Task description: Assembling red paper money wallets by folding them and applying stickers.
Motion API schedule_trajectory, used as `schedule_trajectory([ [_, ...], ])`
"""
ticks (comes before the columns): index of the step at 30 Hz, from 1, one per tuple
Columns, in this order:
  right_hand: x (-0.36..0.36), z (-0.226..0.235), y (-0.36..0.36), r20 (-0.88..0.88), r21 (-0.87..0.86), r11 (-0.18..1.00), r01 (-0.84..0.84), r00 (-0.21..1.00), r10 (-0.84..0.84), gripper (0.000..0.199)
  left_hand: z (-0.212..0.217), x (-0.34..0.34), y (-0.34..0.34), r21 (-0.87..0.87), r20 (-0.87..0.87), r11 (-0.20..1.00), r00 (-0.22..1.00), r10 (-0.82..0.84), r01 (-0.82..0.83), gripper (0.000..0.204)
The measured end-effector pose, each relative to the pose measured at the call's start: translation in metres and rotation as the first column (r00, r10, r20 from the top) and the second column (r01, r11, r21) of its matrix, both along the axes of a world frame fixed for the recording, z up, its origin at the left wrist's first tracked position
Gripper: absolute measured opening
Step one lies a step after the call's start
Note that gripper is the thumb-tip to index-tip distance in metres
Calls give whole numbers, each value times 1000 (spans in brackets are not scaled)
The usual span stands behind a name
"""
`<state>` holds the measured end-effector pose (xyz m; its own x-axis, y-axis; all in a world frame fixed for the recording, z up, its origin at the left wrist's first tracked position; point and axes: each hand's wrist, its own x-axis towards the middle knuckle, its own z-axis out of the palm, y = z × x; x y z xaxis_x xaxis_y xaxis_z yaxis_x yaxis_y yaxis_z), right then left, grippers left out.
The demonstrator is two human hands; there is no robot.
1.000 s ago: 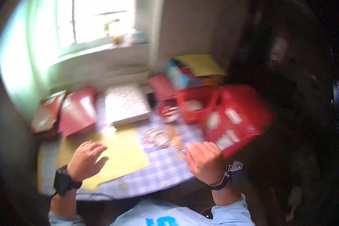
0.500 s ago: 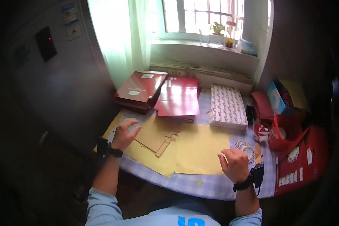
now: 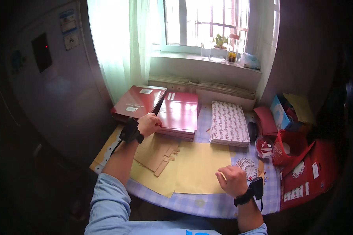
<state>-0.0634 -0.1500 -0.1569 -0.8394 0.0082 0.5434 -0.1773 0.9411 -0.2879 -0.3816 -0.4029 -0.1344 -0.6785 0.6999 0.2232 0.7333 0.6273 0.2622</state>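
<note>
My left hand point(image 3: 150, 125) reaches to the near left corner of a stack of glossy pink-red card sheets point(image 3: 180, 113). Its fingers are half bent and hold nothing that shows; contact with the top sheet cannot be made out. My right hand point(image 3: 232, 181) hovers over the right side of a yellow paper sheet point(image 3: 200, 164), loosely curled, thumb apart and nothing in it. Brown cardboard pieces point(image 3: 155, 152) lie on the yellow paper at the left. Beside my right hand is a pile of small patterned paper pieces point(image 3: 247, 167).
Dark red boxes point(image 3: 139, 102) are stacked at the back left. A stack of patterned white sheets point(image 3: 229, 122) sits at the back right. Along the right edge stand a red basket point(image 3: 288, 147), a clear tub point(image 3: 264, 147) and a large red box point(image 3: 310, 176). A checked cloth point(image 3: 200, 203) covers the table.
My left hand has moved forward and right, from above the cardboard's left side to the pink-red stack's corner. My right hand stays over the yellow paper. The view has tilted up slightly.
</note>
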Motion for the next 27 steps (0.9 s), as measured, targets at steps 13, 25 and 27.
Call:
schedule_trajectory([
  [13,5,-4,2,45,-35,998,-47,998,49,11,2,-51,-71,269,211,897,930,300,-350,74],
  [25,3,-11,6,72,-53,996,-73,994,77,11,25,-58,-59,41,253,953,926,280,-300,36],
  [27,3,-9,6,79,-56,996,-67,994,71,11,26,-59,-67,-13,-145,982,972,183,-186,24],
])
